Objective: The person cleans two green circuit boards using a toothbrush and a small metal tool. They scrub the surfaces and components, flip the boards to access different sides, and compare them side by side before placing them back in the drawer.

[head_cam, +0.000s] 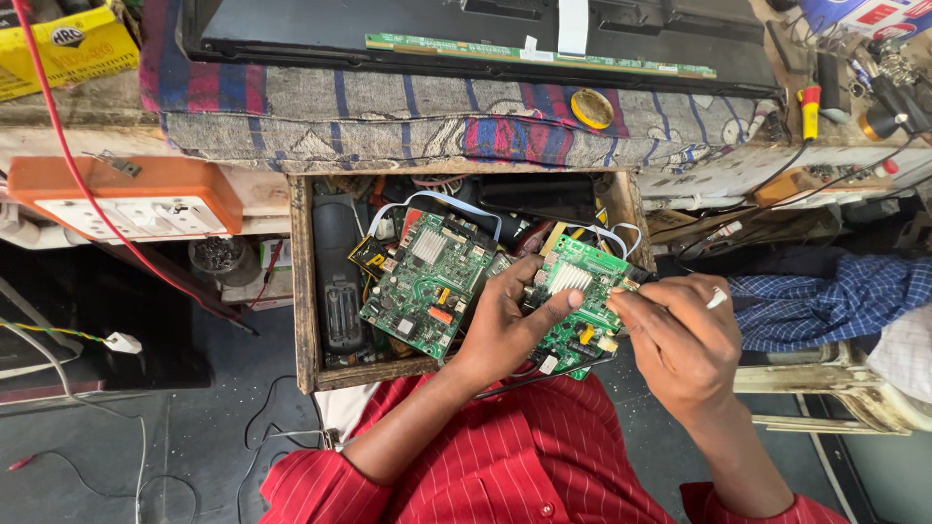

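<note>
My left hand (510, 325) grips a green circuit board (581, 301) with a silver heat sink, thumb laid across its face. My right hand (680, 335) pinches the board's right edge and wears a ring. The board is held over the right side of an open wooden drawer (303, 291). A second green circuit board (427, 283) with a heat sink lies in the drawer, just left of my left hand. Red striped sleeves cover both my arms.
The drawer also holds a black remote (335, 277), ribbon cables and loose parts. Above it, a patterned cloth (388, 112) lies under a flat panel with a long green strip board (544, 56). An orange-and-white socket box (126, 199) sits left; blue checked cloth (825, 296) right.
</note>
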